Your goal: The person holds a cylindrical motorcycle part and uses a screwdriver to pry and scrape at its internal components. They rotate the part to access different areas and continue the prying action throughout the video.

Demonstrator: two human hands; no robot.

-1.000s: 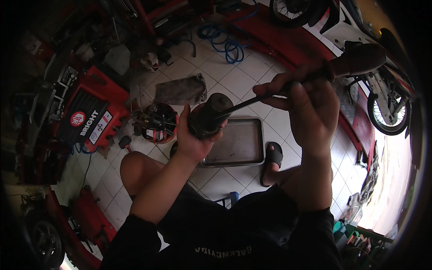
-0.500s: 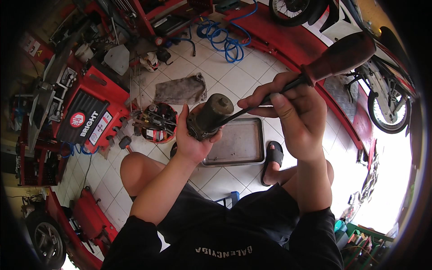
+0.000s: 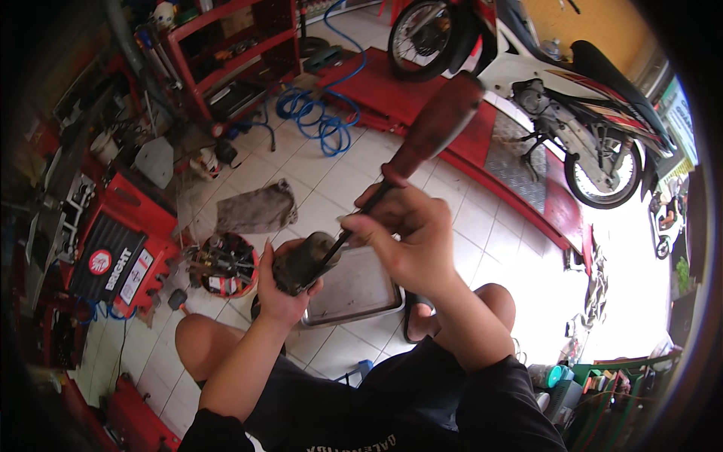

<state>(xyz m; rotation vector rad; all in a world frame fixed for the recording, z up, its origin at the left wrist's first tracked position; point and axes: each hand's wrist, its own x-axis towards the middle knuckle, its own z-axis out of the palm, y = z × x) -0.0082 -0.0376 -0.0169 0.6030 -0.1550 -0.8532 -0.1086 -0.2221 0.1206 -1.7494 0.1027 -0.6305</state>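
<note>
My left hand (image 3: 285, 294) is wrapped round a dark, grimy metal cylinder (image 3: 305, 260), which has a small boss on its end. My right hand (image 3: 407, 241) grips the dark shaft of a long screwdriver (image 3: 433, 120) with a big red handle. The shaft slants down against the cylinder's right side; its tip is too small to make out. Beneath both hands lies a metal tray (image 3: 354, 309) on the tiles, and a stained rag (image 3: 254, 207) lies beyond it.
A round container of tools (image 3: 226, 267) and a red machine (image 3: 113, 248) stand to my left. Coiled blue hose (image 3: 316, 124) lies by a red cart (image 3: 233, 45). A motorbike (image 3: 557, 113) stands on a red lift (image 3: 392, 98). Assorted items (image 3: 572, 392) crowd the lower right.
The view has turned toward the right. The screwdriver has swung more upright, its handle now higher and more to the left in view. My right hand has shifted with it.
</note>
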